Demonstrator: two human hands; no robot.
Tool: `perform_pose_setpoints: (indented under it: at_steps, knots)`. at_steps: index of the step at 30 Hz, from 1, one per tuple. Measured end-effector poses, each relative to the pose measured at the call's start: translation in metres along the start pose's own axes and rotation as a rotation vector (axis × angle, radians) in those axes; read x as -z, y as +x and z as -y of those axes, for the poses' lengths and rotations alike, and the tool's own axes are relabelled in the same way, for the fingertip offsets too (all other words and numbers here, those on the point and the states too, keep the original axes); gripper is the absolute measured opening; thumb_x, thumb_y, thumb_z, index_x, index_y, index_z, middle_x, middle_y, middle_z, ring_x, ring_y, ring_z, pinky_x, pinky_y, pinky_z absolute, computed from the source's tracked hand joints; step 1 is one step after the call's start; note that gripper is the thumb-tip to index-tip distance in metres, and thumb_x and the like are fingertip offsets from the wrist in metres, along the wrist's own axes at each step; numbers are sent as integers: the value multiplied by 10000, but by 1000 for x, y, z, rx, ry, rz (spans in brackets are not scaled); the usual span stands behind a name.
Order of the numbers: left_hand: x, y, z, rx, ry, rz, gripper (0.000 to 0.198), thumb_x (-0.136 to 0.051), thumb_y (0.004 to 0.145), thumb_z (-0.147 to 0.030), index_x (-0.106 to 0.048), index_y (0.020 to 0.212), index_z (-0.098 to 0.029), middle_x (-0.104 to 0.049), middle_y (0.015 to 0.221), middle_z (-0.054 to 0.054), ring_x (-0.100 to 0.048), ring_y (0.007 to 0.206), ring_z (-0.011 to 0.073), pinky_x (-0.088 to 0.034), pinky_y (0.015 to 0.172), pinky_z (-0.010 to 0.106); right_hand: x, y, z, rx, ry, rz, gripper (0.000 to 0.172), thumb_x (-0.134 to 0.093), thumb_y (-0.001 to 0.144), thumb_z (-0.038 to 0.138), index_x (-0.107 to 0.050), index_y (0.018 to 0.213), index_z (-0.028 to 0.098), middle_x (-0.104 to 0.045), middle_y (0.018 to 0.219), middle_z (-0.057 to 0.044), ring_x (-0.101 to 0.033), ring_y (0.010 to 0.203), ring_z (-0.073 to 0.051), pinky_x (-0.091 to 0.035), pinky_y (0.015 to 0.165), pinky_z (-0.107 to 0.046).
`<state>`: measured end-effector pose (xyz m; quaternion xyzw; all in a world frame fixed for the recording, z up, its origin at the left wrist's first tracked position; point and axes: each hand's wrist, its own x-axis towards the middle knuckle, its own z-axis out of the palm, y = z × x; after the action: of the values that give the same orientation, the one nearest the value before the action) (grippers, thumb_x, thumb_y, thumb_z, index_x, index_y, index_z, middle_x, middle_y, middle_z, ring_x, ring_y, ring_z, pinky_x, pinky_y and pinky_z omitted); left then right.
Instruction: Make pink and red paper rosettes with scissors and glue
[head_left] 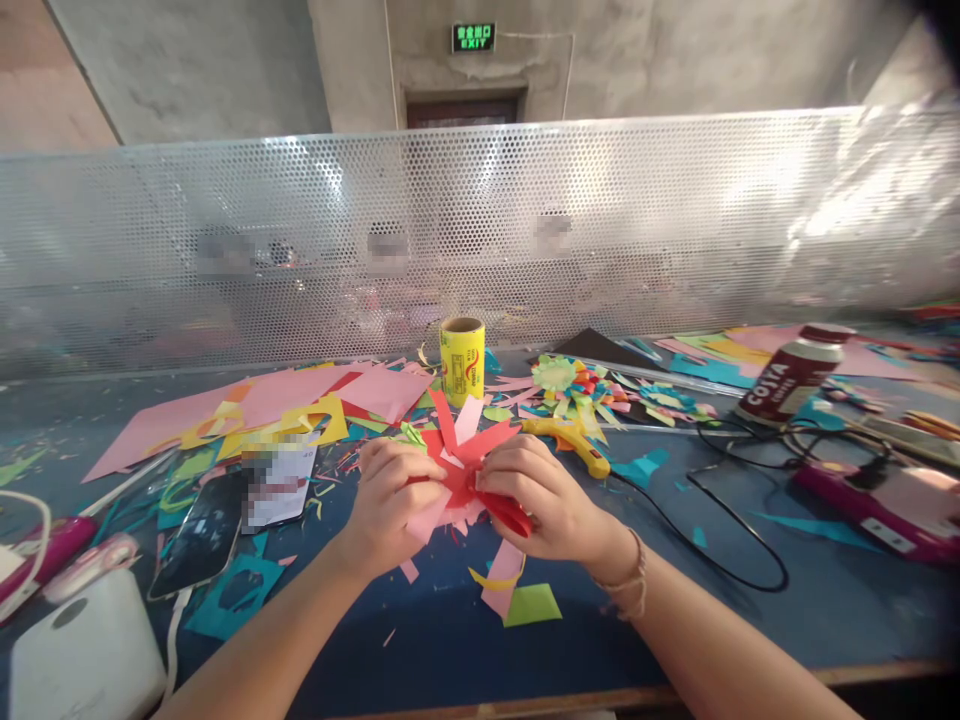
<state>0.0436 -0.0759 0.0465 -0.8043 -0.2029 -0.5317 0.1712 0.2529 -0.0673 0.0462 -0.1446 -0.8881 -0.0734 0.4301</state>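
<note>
Between my two hands, near the middle of the view, is a red and pink paper piece (pixel 457 470) with strips sticking out like petals. My left hand (pixel 394 492) is closed on its left side, fingers curled over a pink strip. On the right side, my right hand (pixel 536 492) pinches the red paper, and a looped red strip shows under its fingers. Just beyond the hands stands a yellow roll (pixel 463 362). A yellow glue gun (pixel 570 440) lies beside my right hand. Pink, yellow and green scraps (pixel 532 605) lie below the hands.
Two phones (pixel 202 535) and a white power bank (pixel 86 650) lie at left. At right are a tilted Costa bottle (pixel 795 375), a magenta power strip (pixel 862 510) and a looping black cable. Paper flowers (pixel 555 375) and coloured sheets lie along a perforated metal screen (pixel 337 250).
</note>
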Motion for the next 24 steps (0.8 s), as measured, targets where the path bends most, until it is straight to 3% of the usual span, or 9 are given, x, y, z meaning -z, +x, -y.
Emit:
perform_pose_setpoints:
  at_steps: [3,5,8,11,14,19,24]
  knots:
    - [-2,-4,2,77,-36,34,206,-571,724,-53,-534,849,-212,-644,796,6,-581,785,152,-420,749,334,-2,2,0,-96,97,-23,272,-546,743,98,-498,990,201,-575,876,-56,-533,823,-181,-470,733,-358]
    - [-5,-7,2,197,-60,56,203,-575,729,-74,-540,875,-211,-640,809,15,-586,801,156,-430,760,323,-6,3,-1,-241,184,-58,265,-549,742,105,-485,977,210,-571,881,-51,-541,828,-176,-475,738,-349]
    - [-8,-7,2,550,-136,59,175,-586,746,-156,-542,911,-197,-631,852,37,-596,821,163,-453,746,296,-16,4,-5,-562,390,-110,290,-583,746,163,-456,1001,216,-568,914,-48,-570,827,-163,-490,743,-331]
    - [-12,-4,4,950,-366,89,216,-598,749,-263,-535,936,-175,-625,867,47,-606,800,169,-472,702,277,-26,4,-11,-848,717,-177,387,-650,711,249,-430,1028,227,-567,875,-17,-591,752,-133,-511,693,-289]
    - [-15,-3,8,1194,-537,75,342,-669,671,-323,-549,944,-155,-620,837,41,-608,776,178,-476,667,269,-32,6,-16,-1033,967,-244,442,-718,643,295,-445,986,235,-571,809,17,-589,675,-111,-514,635,-263]
    - [-20,-7,16,1392,-609,-20,471,-736,561,-352,-567,949,-147,-611,760,13,-608,661,161,-474,606,263,-32,9,-16,-1157,1085,-298,436,-767,584,260,-501,926,216,-612,759,35,-582,634,-89,-496,599,-227]
    - [-17,-6,22,1478,-653,41,536,-760,527,-351,-549,973,-143,-627,736,26,-626,656,183,-484,601,281,-28,9,-16,-1212,1195,-328,350,-764,598,247,-581,889,182,-659,792,2,-609,674,-92,-492,624,-207]
